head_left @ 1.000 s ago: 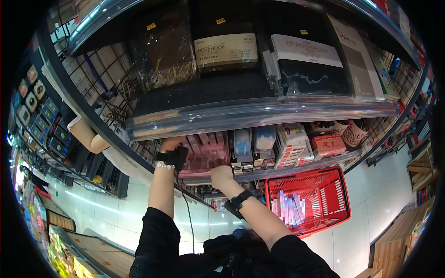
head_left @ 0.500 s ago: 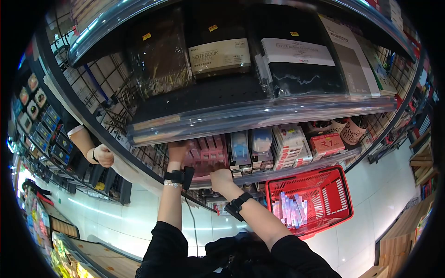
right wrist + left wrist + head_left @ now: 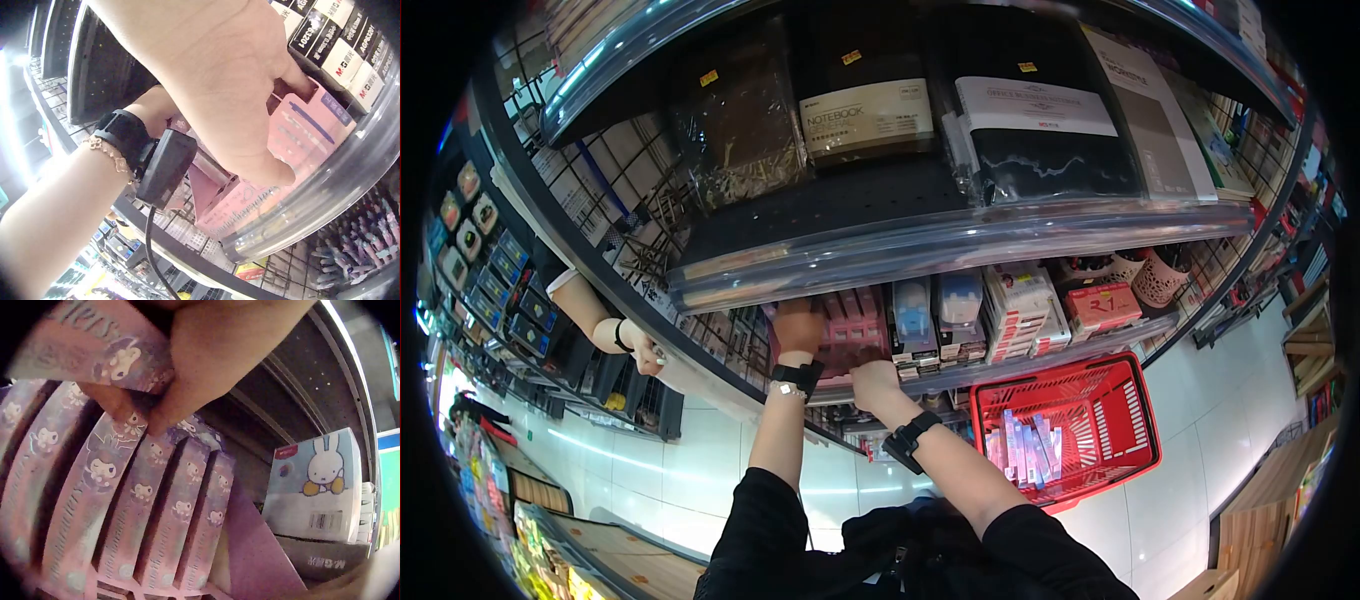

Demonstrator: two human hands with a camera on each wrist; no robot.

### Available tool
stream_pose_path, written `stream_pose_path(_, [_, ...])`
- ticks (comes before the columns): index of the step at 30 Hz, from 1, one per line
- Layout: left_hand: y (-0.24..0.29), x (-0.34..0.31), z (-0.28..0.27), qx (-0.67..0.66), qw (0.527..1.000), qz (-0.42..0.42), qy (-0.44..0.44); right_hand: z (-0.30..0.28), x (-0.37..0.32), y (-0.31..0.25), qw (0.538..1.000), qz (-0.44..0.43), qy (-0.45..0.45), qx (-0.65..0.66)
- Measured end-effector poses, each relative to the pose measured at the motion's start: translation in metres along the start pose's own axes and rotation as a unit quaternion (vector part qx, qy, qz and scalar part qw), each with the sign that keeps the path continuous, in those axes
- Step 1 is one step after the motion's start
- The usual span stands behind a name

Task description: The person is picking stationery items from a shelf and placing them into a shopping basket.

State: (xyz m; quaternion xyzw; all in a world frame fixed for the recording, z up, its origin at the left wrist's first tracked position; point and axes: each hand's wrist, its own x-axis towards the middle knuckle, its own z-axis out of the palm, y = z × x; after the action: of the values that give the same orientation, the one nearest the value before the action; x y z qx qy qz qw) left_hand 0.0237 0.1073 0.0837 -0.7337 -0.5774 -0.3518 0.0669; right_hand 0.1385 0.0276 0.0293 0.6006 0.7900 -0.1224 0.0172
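In the head view my left hand [image 3: 801, 326] reaches into a pink display box [image 3: 836, 362] on the lower shelf. The left wrist view shows a slim pink-purple box [image 3: 94, 347] lying crosswise under this hand, held against it. Its thumb and a finger pinch the top of an upright slim box [image 3: 94, 472] in the row. More upright slim boxes [image 3: 167, 515] with cartoon figures stand beside it. My right hand [image 3: 219, 87] grips the display box's front wall [image 3: 303, 134], thumb outside and fingers over the edge, their tips hidden inside.
A red basket [image 3: 1115, 425] holding several slim boxes [image 3: 1025, 450] stands below right. Pen cartons [image 3: 1015, 315] stand right of the display. A shelf with notebooks [image 3: 865, 110] overhangs my hands. Another person's hand [image 3: 638, 345] is beyond the rack's left side.
My left hand has moved right across the display box. My right hand keeps its grip on the front wall. The other person's hand has come into view at the left.
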Motion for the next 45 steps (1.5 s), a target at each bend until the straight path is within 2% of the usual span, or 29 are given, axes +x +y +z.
stream_pose_path(2, [-0.003, 0.005, 0.001, -0.005, 1.000, 0.016, 0.024, -0.004, 0.002, 0.000, 0.998, -0.002, -0.053, 0.012])
stream_pose_path(4, [-0.002, 0.010, -0.008, -0.038, 0.994, 0.059, 0.083, -0.005, -0.001, -0.001, 0.999, 0.003, -0.035, 0.010])
stream_pose_path(6, [0.000, 0.013, -0.013, -0.034, 0.994, 0.056, 0.093, -0.003, 0.000, -0.002, 1.000, 0.007, -0.018, 0.010])
stream_pose_path(9, [-0.001, 0.021, -0.022, -0.022, 0.995, 0.044, 0.086, 0.000, 0.003, -0.001, 0.999, 0.008, -0.045, 0.010])
stream_pose_path(11, [0.000, 0.021, -0.025, -0.011, 0.997, 0.033, 0.067, 0.004, 0.000, -0.003, 0.999, 0.017, 0.047, 0.006])
stream_pose_path(14, [0.001, 0.021, -0.023, -0.023, 0.994, 0.047, 0.094, -0.007, -0.010, -0.002, 0.998, 0.008, 0.059, 0.003])
stream_pose_path(15, [0.004, 0.018, -0.023, -0.241, 0.962, 0.003, 0.126, -0.018, -0.014, -0.001, 0.998, 0.017, 0.061, 0.008])
stream_pose_path(16, [0.013, 0.014, -0.027, -0.449, 0.881, -0.045, 0.146, -0.029, -0.018, 0.003, 0.998, -0.009, -0.034, 0.045])
stream_pose_path(17, [0.018, 0.007, -0.035, -0.423, 0.895, -0.066, 0.128, -0.036, -0.022, 0.008, 0.988, -0.034, -0.128, 0.084])
stream_pose_path(18, [0.033, 0.001, -0.051, -0.410, 0.901, -0.076, 0.117, -0.032, -0.028, 0.013, 0.988, -0.018, -0.125, 0.091])
stream_pose_path(19, [0.022, -0.008, -0.040, -0.450, 0.874, -0.125, 0.135, -0.023, -0.037, 0.015, 0.983, -0.083, 0.005, 0.162])
stream_pose_path(20, [0.039, -0.016, -0.056, -0.354, 0.915, -0.115, 0.156, -0.015, -0.046, 0.019, 0.954, -0.141, 0.139, 0.224])
stream_pose_path(21, [0.047, -0.026, -0.061, -0.346, 0.916, -0.111, 0.168, -0.013, -0.060, 0.023, 0.915, -0.200, 0.223, 0.269])
stream_pose_path(23, [0.052, -0.050, -0.072, -0.350, 0.913, -0.124, 0.166, -0.004, -0.082, 0.037, 0.859, -0.286, 0.293, 0.307])
stream_pose_path(24, [0.057, -0.062, -0.073, -0.362, 0.901, -0.150, 0.183, -0.003, -0.098, 0.047, 0.864, -0.265, 0.298, 0.306])
stream_pose_path(25, [0.063, -0.074, -0.080, -0.438, 0.868, -0.163, 0.164, -0.004, -0.121, 0.057, 0.880, -0.239, 0.250, 0.327])
stream_pose_path(26, [0.058, -0.085, -0.079, -0.414, 0.890, -0.095, 0.169, -0.004, -0.142, 0.069, 0.891, -0.215, 0.203, 0.345])
stream_pose_path(27, [0.074, -0.093, -0.092, -0.484, 0.853, -0.166, 0.105, -0.002, -0.159, 0.079, 0.893, -0.200, 0.206, 0.345])
stream_pose_path(29, [0.078, -0.104, -0.089, -0.546, 0.833, -0.084, 0.010, 0.005, -0.190, 0.092, 0.891, -0.122, 0.158, 0.408])
stream_pose_path(31, [0.100, -0.107, -0.084, -0.554, 0.830, -0.029, -0.059, 0.001, -0.220, 0.095, 0.877, -0.084, 0.181, 0.437])
stream_pose_path(32, [0.112, -0.107, -0.078, -0.581, 0.807, -0.006, -0.104, -0.001, -0.230, 0.098, 0.860, -0.055, 0.205, 0.464])
stream_pose_path(33, [0.131, -0.107, -0.073, -0.607, 0.781, 0.018, -0.147, -0.001, -0.237, 0.100, 0.863, -0.050, 0.202, 0.460])
stream_pose_path(37, [0.196, -0.135, -0.033, -0.681, 0.673, -0.060, -0.283, 0.000, -0.263, 0.111, 0.862, -0.017, 0.261, 0.435])
stream_pose_path(38, [0.210, -0.146, -0.024, -0.697, 0.647, -0.093, -0.294, 0.000, -0.269, 0.115, 0.820, 0.036, 0.156, 0.550])
stream_pose_path(39, [0.223, -0.155, -0.015, -0.712, 0.621, -0.125, -0.304, 0.001, -0.275, 0.121, 0.753, 0.087, 0.048, 0.650])
stream_pose_path(40, [0.232, -0.164, -0.006, -0.725, 0.588, -0.167, -0.317, 0.005, -0.281, 0.128, 0.716, 0.134, -0.006, 0.685])
stream_pose_path(41, [0.240, -0.171, 0.002, -0.726, 0.587, -0.168, -0.317, 0.014, -0.286, 0.136, 0.716, 0.135, -0.006, 0.685])
stream_pose_path(43, [0.254, -0.184, 0.016, -0.734, 0.543, -0.246, -0.326, 0.047, -0.296, 0.153, 0.691, 0.109, 0.015, 0.715])
stream_pose_path(45, [0.268, -0.197, 0.027, -0.725, 0.558, -0.240, -0.324, 0.063, -0.307, 0.170, 0.675, 0.106, -0.014, 0.730])
